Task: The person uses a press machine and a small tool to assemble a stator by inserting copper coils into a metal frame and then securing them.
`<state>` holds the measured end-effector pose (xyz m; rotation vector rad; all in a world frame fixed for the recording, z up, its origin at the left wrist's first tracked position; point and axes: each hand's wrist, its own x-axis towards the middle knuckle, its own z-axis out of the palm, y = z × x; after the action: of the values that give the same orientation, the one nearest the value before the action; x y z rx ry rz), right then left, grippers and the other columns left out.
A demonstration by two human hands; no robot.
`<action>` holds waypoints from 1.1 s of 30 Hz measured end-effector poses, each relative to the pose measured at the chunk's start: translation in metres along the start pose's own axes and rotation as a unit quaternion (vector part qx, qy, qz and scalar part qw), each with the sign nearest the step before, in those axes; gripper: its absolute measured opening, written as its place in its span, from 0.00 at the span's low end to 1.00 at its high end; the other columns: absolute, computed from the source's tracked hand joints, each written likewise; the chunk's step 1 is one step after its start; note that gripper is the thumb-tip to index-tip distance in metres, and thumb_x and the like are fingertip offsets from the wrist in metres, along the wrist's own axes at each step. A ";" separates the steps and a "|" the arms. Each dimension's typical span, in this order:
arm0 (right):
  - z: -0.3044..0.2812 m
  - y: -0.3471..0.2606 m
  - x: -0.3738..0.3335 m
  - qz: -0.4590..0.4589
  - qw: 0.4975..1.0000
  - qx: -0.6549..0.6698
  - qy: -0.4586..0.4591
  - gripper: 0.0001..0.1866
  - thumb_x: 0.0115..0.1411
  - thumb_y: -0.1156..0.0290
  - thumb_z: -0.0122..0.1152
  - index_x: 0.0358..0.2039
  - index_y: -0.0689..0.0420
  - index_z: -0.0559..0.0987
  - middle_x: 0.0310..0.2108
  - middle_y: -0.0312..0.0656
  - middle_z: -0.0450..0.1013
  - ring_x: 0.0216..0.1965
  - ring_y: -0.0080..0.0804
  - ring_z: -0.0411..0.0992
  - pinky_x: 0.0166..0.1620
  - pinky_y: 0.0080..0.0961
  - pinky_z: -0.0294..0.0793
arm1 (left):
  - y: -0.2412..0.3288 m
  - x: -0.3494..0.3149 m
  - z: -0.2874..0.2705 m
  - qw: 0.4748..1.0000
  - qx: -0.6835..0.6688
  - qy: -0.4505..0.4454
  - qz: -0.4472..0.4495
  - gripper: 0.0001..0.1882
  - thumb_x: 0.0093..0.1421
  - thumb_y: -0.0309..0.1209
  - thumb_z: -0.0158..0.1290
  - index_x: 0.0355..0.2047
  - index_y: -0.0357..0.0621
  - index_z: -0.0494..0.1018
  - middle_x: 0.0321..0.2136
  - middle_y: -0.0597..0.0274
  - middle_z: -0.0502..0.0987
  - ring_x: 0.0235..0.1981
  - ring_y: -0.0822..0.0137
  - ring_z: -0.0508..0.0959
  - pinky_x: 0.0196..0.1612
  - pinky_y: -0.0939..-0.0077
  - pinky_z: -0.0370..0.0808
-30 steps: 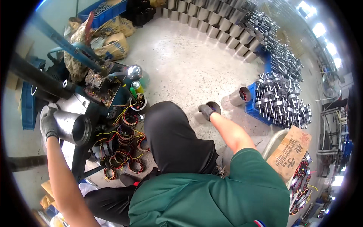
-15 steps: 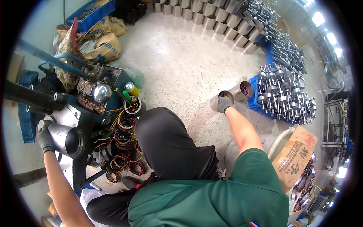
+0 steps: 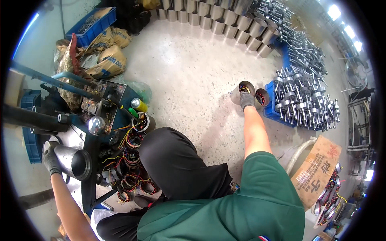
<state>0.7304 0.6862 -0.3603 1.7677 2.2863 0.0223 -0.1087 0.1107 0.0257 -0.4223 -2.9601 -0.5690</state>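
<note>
My left hand, in a dark grey glove, is closed against the back end of a metal cylinder. That cylinder lies on its side at the machine on the left, its dark open end facing right. My right arm is stretched far forward. Its gloved hand grips the near rim of an upright metal cylinder on the floor. Yellow and dark wires show inside this cylinder's mouth; the fingers inside the rim are partly hidden. Just right of it stands a second cylinder with a red-and-black wound coil inside.
A blue crate full of metal rotors on shafts stands beyond the cylinders. Stacked cylinders line the far floor. Wired coil rings lie by my knee. A machine lever with a ball knob sticks out left. A cardboard box stands right.
My right hand and the cylinder it grips have moved right, up close to the cylinder beside the crate. Wires now show in its mouth. My left hand stays at its cylinder.
</note>
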 end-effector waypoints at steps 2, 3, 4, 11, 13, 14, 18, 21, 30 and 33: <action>-0.003 0.008 0.010 0.059 0.997 0.034 0.033 0.22 0.65 0.65 0.55 0.60 0.50 0.78 0.59 0.51 0.75 0.60 0.46 0.74 0.62 0.43 0.71 | -0.010 0.009 0.011 0.998 -0.053 -0.008 0.039 0.27 0.70 0.51 0.52 0.51 0.37 0.82 0.49 0.49 0.85 0.48 0.54 0.82 0.55 0.66 0.74; -0.003 0.015 0.011 0.093 0.994 0.045 0.046 0.26 0.63 0.62 0.57 0.63 0.50 0.76 0.62 0.53 0.72 0.64 0.46 0.70 0.66 0.45 0.67 | 0.003 0.004 0.032 0.989 -0.145 -0.038 0.016 0.25 0.70 0.48 0.53 0.51 0.39 0.83 0.48 0.51 0.85 0.47 0.56 0.81 0.55 0.68 0.74; -0.013 -0.033 0.009 0.054 0.989 0.095 0.095 0.23 0.60 0.64 0.59 0.57 0.51 0.79 0.58 0.54 0.75 0.60 0.48 0.72 0.64 0.46 0.69 | 0.001 -0.013 0.018 0.976 -0.211 -0.039 -0.025 0.22 0.69 0.45 0.54 0.50 0.40 0.83 0.47 0.54 0.85 0.47 0.59 0.81 0.54 0.69 0.74; -0.098 -0.199 -0.051 -0.259 0.855 0.446 0.041 0.15 0.59 0.73 0.67 0.47 0.61 0.83 0.45 0.48 0.82 0.48 0.39 0.81 0.52 0.34 0.82 | 0.011 -0.036 0.009 0.961 -0.174 0.038 0.213 0.13 0.70 0.32 0.45 0.46 0.48 0.80 0.45 0.56 0.79 0.49 0.59 0.77 0.55 0.67 0.73; -0.160 -0.251 -0.068 -0.337 0.834 0.437 -0.019 0.15 0.60 0.71 0.67 0.47 0.60 0.83 0.42 0.48 0.83 0.43 0.38 0.83 0.50 0.33 0.82 | 0.022 -0.048 0.012 0.970 0.147 0.105 0.163 0.20 0.74 0.36 0.43 0.59 0.47 0.78 0.57 0.43 0.78 0.60 0.50 0.77 0.64 0.61 0.71; -0.225 -0.287 -0.104 -0.366 0.840 0.398 -0.055 0.15 0.60 0.70 0.66 0.47 0.60 0.83 0.41 0.48 0.84 0.42 0.38 0.83 0.49 0.33 0.82 | 0.011 -0.059 0.003 0.960 0.195 0.120 0.163 0.21 0.74 0.36 0.41 0.59 0.49 0.79 0.59 0.44 0.77 0.61 0.47 0.76 0.65 0.60 0.71; -0.396 -0.373 -0.198 -0.600 0.725 0.332 -0.068 0.18 0.62 0.66 0.66 0.51 0.59 0.82 0.44 0.52 0.83 0.44 0.43 0.82 0.49 0.35 0.81 | 0.040 -0.086 -0.004 0.981 -0.137 0.137 -0.018 0.23 0.69 0.42 0.46 0.48 0.36 0.81 0.46 0.35 0.81 0.52 0.38 0.79 0.59 0.54 0.73; -0.467 -0.459 -0.300 -0.763 0.607 0.217 0.038 0.29 0.63 0.60 0.66 0.62 0.58 0.74 0.59 0.53 0.74 0.60 0.48 0.73 0.63 0.42 0.71 | 0.014 -0.098 -0.025 0.983 -0.125 0.126 -0.044 0.23 0.68 0.41 0.46 0.46 0.35 0.82 0.44 0.33 0.82 0.49 0.37 0.81 0.58 0.52 0.74; -0.438 -0.575 -0.387 -0.762 0.568 0.192 0.245 0.43 0.64 0.43 0.59 0.69 0.62 0.66 0.68 0.56 0.65 0.70 0.57 0.62 0.72 0.54 0.54 | 0.029 -0.093 -0.016 0.977 -0.156 0.118 -0.082 0.24 0.67 0.44 0.45 0.47 0.37 0.82 0.45 0.34 0.82 0.51 0.39 0.80 0.59 0.53 0.73; -0.437 -0.578 -0.385 -0.713 0.620 0.221 0.242 0.41 0.64 0.43 0.59 0.66 0.62 0.69 0.63 0.60 0.69 0.66 0.60 0.66 0.67 0.53 0.64 | 0.020 -0.085 -0.011 0.984 -0.118 0.123 -0.051 0.24 0.67 0.43 0.44 0.45 0.38 0.82 0.48 0.36 0.81 0.53 0.40 0.80 0.60 0.53 0.73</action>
<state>0.1799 0.2278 0.0397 -0.5906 3.5553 -0.4168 -0.0210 0.1032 0.0301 -0.2007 -2.6987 -0.9190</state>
